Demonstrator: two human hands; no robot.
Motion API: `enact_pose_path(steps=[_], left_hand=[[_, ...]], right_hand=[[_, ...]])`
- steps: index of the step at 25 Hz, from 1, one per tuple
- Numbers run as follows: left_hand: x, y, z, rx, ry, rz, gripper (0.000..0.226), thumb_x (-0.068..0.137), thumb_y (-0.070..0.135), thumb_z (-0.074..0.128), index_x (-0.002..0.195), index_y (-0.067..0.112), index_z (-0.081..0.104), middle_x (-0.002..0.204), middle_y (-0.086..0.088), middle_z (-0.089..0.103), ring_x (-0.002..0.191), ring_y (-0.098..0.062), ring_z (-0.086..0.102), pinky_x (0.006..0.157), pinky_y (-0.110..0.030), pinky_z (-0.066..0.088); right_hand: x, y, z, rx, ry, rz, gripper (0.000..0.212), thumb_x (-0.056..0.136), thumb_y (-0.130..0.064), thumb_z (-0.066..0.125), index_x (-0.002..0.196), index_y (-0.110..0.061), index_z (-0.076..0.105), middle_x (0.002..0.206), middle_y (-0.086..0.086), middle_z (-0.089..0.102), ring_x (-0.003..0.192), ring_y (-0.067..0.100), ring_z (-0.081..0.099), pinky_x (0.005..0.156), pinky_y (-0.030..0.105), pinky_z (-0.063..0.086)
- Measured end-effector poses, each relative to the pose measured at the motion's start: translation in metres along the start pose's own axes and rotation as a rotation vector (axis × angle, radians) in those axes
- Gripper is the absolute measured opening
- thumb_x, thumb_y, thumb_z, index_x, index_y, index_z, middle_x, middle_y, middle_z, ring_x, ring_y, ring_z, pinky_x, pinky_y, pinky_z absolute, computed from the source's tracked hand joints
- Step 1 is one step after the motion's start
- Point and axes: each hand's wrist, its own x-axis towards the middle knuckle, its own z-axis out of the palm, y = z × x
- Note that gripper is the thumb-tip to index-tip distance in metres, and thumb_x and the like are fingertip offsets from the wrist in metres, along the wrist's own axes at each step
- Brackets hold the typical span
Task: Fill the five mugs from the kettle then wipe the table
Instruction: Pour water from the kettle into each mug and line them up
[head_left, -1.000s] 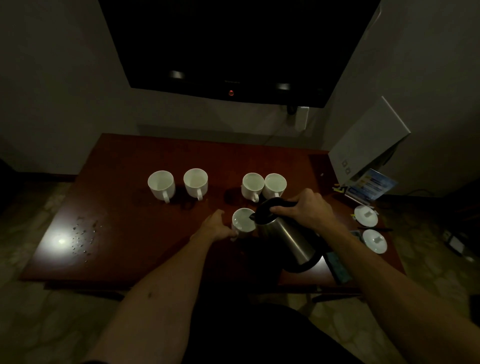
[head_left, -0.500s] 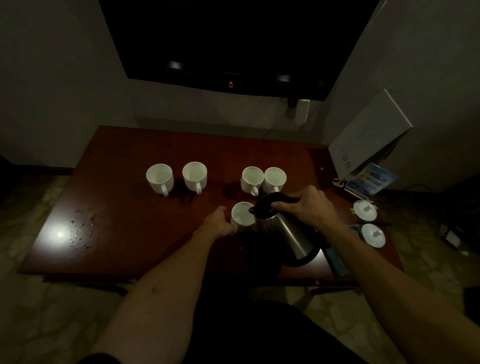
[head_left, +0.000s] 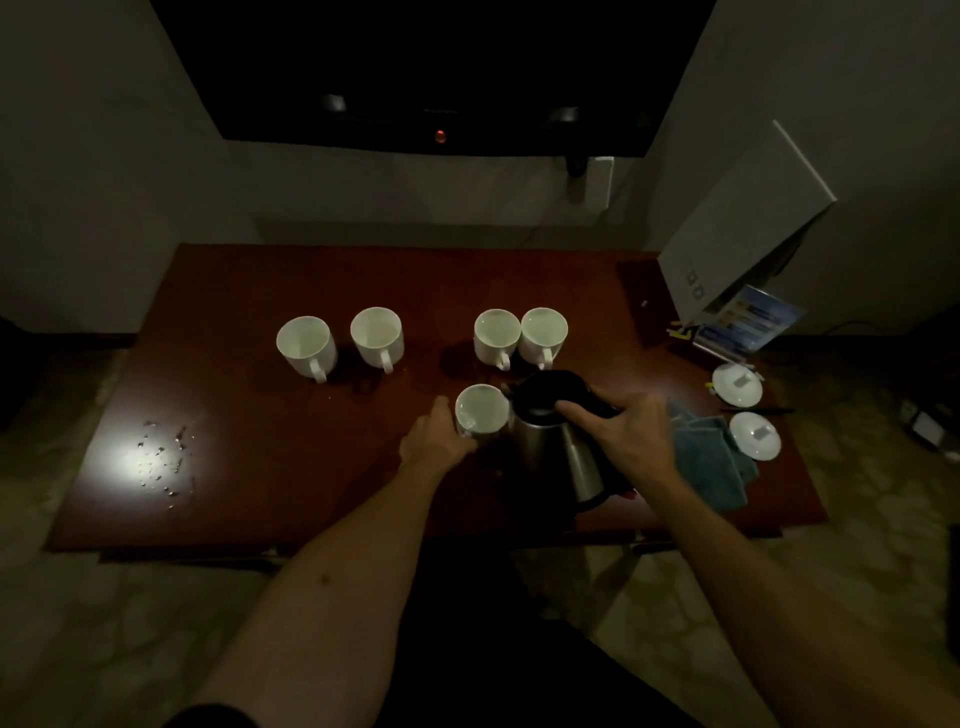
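Your right hand (head_left: 631, 439) grips the heavy steel kettle (head_left: 558, 447) by its black handle while your left hand (head_left: 434, 441) steadies the fragile nearest mug (head_left: 482, 413).

You have one view only, from the camera on your head, looking forward and steeply down. It sits close above the table (head_left: 260, 291), whose whole top fits in frame, the wall (head_left: 78, 156) behind it. Your forearms enter from the bottom edge, and floor (head_left: 78, 649) shows either side.
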Motion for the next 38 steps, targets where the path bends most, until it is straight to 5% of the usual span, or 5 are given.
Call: enact_pose_path(steps=[5, 12, 18, 25, 38], left_hand=[[-0.004, 0.011, 0.008, 0.042, 0.083, -0.037, 0.084, 0.076, 0.05, 0.08, 0.141, 0.021, 0.036, 0.134, -0.008, 0.056, 0.125, -0.03, 0.053, 0.095, -0.044, 0.044], [-0.007, 0.021, 0.034, 0.085, 0.214, -0.103, 0.07, 0.079, 0.047, 0.077, 0.134, 0.019, 0.044, 0.121, -0.009, 0.064, 0.111, -0.029, 0.062, 0.09, -0.041, 0.049], [-0.007, 0.026, 0.048, -0.011, 0.324, -0.154, 0.071, 0.078, 0.049, 0.078, 0.133, 0.017, 0.047, 0.121, -0.01, 0.065, 0.112, -0.03, 0.062, 0.095, -0.044, 0.049], [0.007, 0.032, 0.047, -0.088, 0.391, -0.254, 0.076, 0.076, 0.057, 0.077, 0.131, 0.014, 0.047, 0.12, -0.014, 0.065, 0.109, -0.034, 0.063, 0.093, -0.047, 0.051], [0.065, 0.048, -0.004, -0.115, 0.394, -0.287, 0.082, 0.077, 0.052, 0.078, 0.135, 0.007, 0.043, 0.132, -0.019, 0.056, 0.12, -0.039, 0.056, 0.093, -0.047, 0.046]], right_hand=[[0.001, 0.031, 0.006, 0.175, 0.126, 0.038, 0.086, 0.066, -0.084, 0.069, 0.121, -0.02, 0.076, 0.107, -0.003, 0.079, 0.092, 0.007, 0.074, 0.08, 0.04, 0.065], [0.004, 0.036, 0.01, 0.306, 0.164, 0.006, 0.038, 0.081, -0.033, 0.086, 0.111, -0.045, 0.066, 0.092, -0.037, 0.062, 0.087, -0.019, 0.064, 0.077, 0.004, 0.051], [0.002, 0.063, 0.029, 0.405, 0.103, 0.065, 0.077, 0.077, -0.055, 0.079, 0.143, -0.021, 0.06, 0.122, -0.007, 0.072, 0.11, 0.004, 0.068, 0.095, 0.025, 0.057], [0.004, 0.078, 0.04, 0.46, 0.133, 0.121, 0.099, 0.065, -0.079, 0.074, 0.144, -0.021, 0.06, 0.12, -0.004, 0.073, 0.107, 0.01, 0.071, 0.094, 0.041, 0.061], [0.005, 0.077, 0.043, 0.476, 0.192, 0.07, 0.095, 0.067, -0.069, 0.075, 0.145, -0.017, 0.058, 0.112, -0.024, 0.067, 0.104, -0.004, 0.069, 0.09, 0.014, 0.055]])
